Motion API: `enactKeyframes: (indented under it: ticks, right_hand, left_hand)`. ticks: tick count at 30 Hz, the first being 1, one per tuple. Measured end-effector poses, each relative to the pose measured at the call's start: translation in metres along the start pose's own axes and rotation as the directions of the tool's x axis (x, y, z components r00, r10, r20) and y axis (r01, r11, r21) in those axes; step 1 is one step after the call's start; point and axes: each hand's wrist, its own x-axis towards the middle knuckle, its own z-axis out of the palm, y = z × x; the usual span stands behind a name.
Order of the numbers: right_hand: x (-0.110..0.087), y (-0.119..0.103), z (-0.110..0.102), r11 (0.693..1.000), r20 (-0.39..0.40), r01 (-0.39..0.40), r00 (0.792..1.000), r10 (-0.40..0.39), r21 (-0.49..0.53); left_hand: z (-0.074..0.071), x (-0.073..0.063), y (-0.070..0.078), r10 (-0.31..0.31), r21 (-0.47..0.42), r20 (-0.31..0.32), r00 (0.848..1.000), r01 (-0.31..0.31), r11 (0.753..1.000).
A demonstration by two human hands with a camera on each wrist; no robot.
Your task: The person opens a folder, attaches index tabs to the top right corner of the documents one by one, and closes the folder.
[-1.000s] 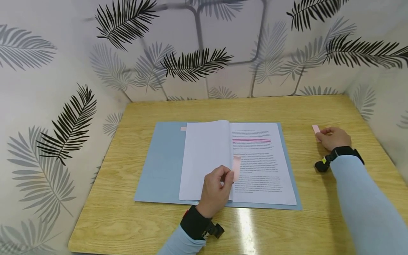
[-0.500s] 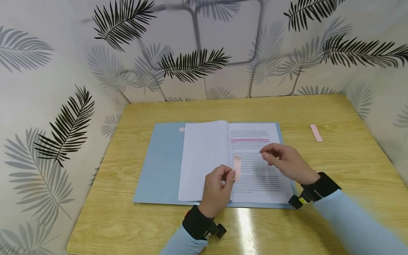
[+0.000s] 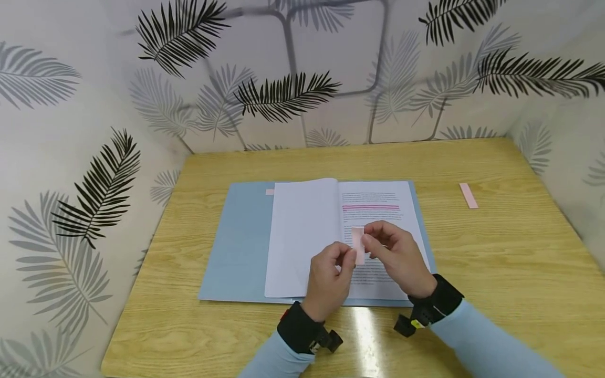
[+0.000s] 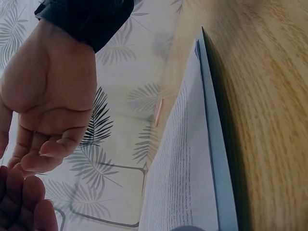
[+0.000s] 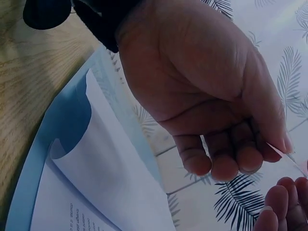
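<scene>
A pale pink paper strip (image 3: 358, 245), likely a sticky tab, stands above the printed page. My left hand (image 3: 329, 281) pinches its lower left side between thumb and forefinger. At its upper right side my right hand (image 3: 402, 260) pinches it too, the other fingers curled in. The right wrist view shows the strip's thin edge (image 5: 288, 158) at the fingertips of the two hands. Beneath lies an open blue folder (image 3: 236, 241) with a blank white page (image 3: 300, 231) on the left and a printed page (image 3: 407, 212) on the right, bearing bright pink highlighted lines (image 3: 371, 207).
Another pink strip (image 3: 469, 195) lies on the wooden table (image 3: 510, 252) to the right of the folder. A small pink tab (image 3: 270, 192) sticks out at the blank page's upper left edge. Leaf-patterned cloth (image 3: 340, 126) hangs behind the table.
My right hand has let go of the pink strip on the table at right and come left over the folder. It now pinches the strip that my left hand holds.
</scene>
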Motion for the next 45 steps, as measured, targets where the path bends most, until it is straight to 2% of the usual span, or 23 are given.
enactKeyframes:
  ticks: [4,7,9,11,13,15,18,21,24,27,30,34,36,41,45]
  right_hand:
    - [0.0,-0.002,0.003,0.997,-0.034,0.068,0.997,-0.069,-0.039]
    - [0.001,-0.004,0.002,0.972,-0.027,0.15,0.987,-0.157,-0.18]
    - [0.001,-0.005,-0.001,0.926,0.002,0.224,0.972,-0.234,-0.305]
    - [0.0,-0.005,-0.005,0.856,0.055,0.305,0.949,-0.311,-0.418]
    - [0.0,-0.006,-0.008,0.792,0.119,0.376,0.923,-0.366,-0.481]
    - [-0.002,-0.006,-0.01,0.749,0.167,0.424,0.903,-0.397,-0.509]
    - [-0.004,-0.006,-0.011,0.73,0.194,0.448,0.891,-0.409,-0.516]
    - [-0.005,-0.005,-0.012,0.714,0.169,0.447,0.888,-0.428,-0.539]
    - [-0.006,-0.003,-0.012,0.73,0.127,0.433,0.891,-0.436,-0.529]
    - [-0.005,-0.003,-0.012,0.805,0.09,0.403,0.909,-0.406,-0.437]
    - [-0.003,-0.003,-0.016,0.881,0.05,0.332,0.941,-0.335,-0.337]
    - [-0.001,-0.005,-0.025,0.931,0.002,0.218,0.974,-0.227,-0.291]
    - [0.0,-0.007,-0.029,0.945,-0.011,0.168,0.984,-0.178,-0.283]
    - [0.008,-0.01,-0.042,0.945,-0.037,0.099,0.993,-0.116,-0.31]
    - [0.022,-0.005,-0.061,0.933,-0.086,0.048,0.993,-0.084,-0.357]
  left_hand:
    - [-0.001,0.002,0.001,0.027,0.072,0.02,0.999,-0.028,0.997]
    - [-0.004,0.005,0.004,0.079,0.192,-0.002,0.997,-0.077,0.978]
    - [-0.007,0.009,0.006,0.134,0.268,-0.022,0.991,-0.123,0.955]
    - [-0.01,0.014,0.009,0.21,0.326,-0.022,0.977,-0.192,0.926]
    - [-0.012,0.018,0.012,0.276,0.351,-0.004,0.961,-0.257,0.9]
    - [-0.014,0.02,0.016,0.32,0.358,0.015,0.947,-0.304,0.883]
    - [-0.015,0.021,0.018,0.338,0.354,0.027,0.941,-0.325,0.877]
    - [-0.014,0.021,0.018,0.323,0.343,0.027,0.946,-0.312,0.886]
    - [-0.01,0.021,0.016,0.31,0.323,0.028,0.95,-0.302,0.897]
    - [-0.005,0.023,0.016,0.3,0.299,0.035,0.953,-0.296,0.907]
    - [-0.002,0.028,0.018,0.294,0.306,0.057,0.954,-0.297,0.904]
    - [-0.002,0.038,0.024,0.284,0.345,0.118,0.952,-0.307,0.887]
    - [-0.002,0.043,0.027,0.283,0.359,0.156,0.946,-0.321,0.876]
    - [-0.004,0.056,0.029,0.277,0.403,0.242,0.93,-0.356,0.843]
    - [-0.002,0.07,0.017,0.203,0.474,0.347,0.916,-0.358,0.804]
